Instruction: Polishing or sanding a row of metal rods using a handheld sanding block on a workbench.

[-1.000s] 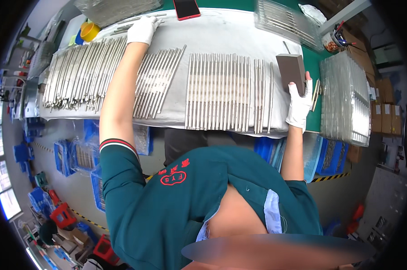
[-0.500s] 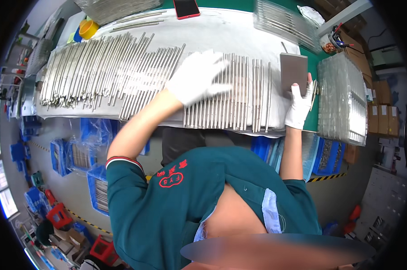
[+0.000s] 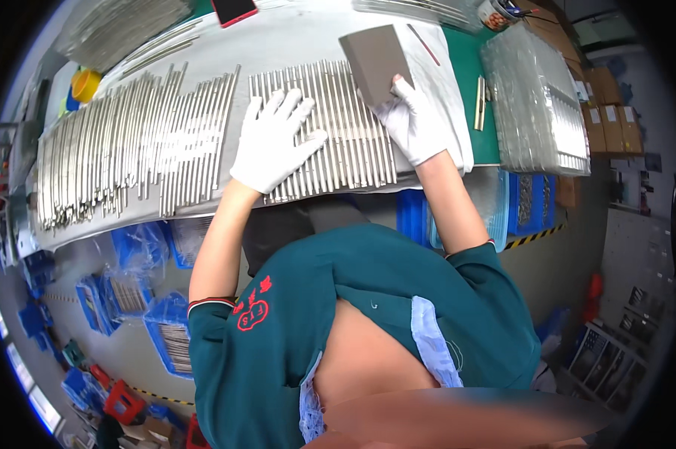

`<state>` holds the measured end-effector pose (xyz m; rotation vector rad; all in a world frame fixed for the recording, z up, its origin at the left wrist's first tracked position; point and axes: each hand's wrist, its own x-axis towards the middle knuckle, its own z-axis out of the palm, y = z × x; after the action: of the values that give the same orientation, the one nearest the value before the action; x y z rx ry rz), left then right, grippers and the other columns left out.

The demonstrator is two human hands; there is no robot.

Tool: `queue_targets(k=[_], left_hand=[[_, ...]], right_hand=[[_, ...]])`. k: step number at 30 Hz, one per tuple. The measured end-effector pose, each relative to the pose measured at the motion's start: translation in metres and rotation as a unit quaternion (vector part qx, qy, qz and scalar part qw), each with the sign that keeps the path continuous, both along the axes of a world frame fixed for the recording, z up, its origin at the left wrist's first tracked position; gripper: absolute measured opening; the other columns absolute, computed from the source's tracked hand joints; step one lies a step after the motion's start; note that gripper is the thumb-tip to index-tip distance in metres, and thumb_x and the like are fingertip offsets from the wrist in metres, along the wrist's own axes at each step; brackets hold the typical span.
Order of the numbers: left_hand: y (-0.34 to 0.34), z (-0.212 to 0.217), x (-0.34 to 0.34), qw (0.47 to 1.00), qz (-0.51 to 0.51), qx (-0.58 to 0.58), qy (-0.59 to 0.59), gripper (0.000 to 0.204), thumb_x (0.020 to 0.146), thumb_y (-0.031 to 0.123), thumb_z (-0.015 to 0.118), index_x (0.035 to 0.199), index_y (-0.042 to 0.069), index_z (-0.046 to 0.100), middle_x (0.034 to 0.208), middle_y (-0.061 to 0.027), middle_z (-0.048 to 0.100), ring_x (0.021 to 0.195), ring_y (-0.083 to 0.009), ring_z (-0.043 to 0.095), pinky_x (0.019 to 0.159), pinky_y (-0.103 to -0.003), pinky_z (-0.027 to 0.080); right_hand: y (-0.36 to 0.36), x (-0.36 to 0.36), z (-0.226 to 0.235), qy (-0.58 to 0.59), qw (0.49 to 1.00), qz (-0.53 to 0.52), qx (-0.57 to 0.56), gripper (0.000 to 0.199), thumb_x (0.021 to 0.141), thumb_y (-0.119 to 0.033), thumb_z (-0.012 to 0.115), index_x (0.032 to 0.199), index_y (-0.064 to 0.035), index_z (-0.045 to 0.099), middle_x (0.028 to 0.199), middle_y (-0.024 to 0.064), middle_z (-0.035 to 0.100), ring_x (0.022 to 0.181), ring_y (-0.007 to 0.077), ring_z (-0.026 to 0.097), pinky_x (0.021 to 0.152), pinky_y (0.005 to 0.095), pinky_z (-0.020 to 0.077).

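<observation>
One white-covered table (image 3: 300, 30) carries my work, apparently a steadying step, the next move calling for a sure grip and light touch. The row of metal rods (image 3: 345, 142) lies with long axes running away from me, far ends slightly left, under my left hand (image 3: 272, 142), whose fingers spread open. Over the row's far right corner, the brown block (image 3: 377, 60) points its long axis away and a little left, gripped by my right hand's (image 3: 415, 126) fingers; I cannot tell whether it touches the rods.
</observation>
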<state>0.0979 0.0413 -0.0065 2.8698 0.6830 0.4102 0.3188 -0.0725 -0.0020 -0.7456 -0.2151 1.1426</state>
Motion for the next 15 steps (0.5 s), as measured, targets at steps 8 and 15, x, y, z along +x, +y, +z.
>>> queue_targets(k=[8,15], left_hand=[[-0.02,0.006,0.006,0.999,-0.052,0.0,-0.005,0.056,0.094,0.045,0.057,0.135,0.005,0.057,0.141,-0.0193,0.053,0.131,-0.0384,0.047,0.113,-0.053,0.028],[-0.075,0.007,0.035,0.975,-0.216,-0.047,-0.022,0.066,0.085,0.05,0.064,0.133,0.006,0.055,0.138,-0.0179,0.051,0.131,-0.0354,0.044,0.113,-0.051,0.028]], right_hand=[[-0.025,0.048,0.004,-0.073,0.981,-0.166,0.063,0.028,0.095,-0.013,0.065,0.121,-0.0066,0.058,0.116,0.006,0.065,0.106,0.0211,0.064,0.097,0.0434,0.0544],[-0.035,0.065,-0.018,0.034,0.98,-0.174,0.092,0.026,0.094,-0.014,0.067,0.117,-0.006,0.058,0.114,0.0087,0.064,0.107,0.0236,0.063,0.104,0.0504,0.0495]])
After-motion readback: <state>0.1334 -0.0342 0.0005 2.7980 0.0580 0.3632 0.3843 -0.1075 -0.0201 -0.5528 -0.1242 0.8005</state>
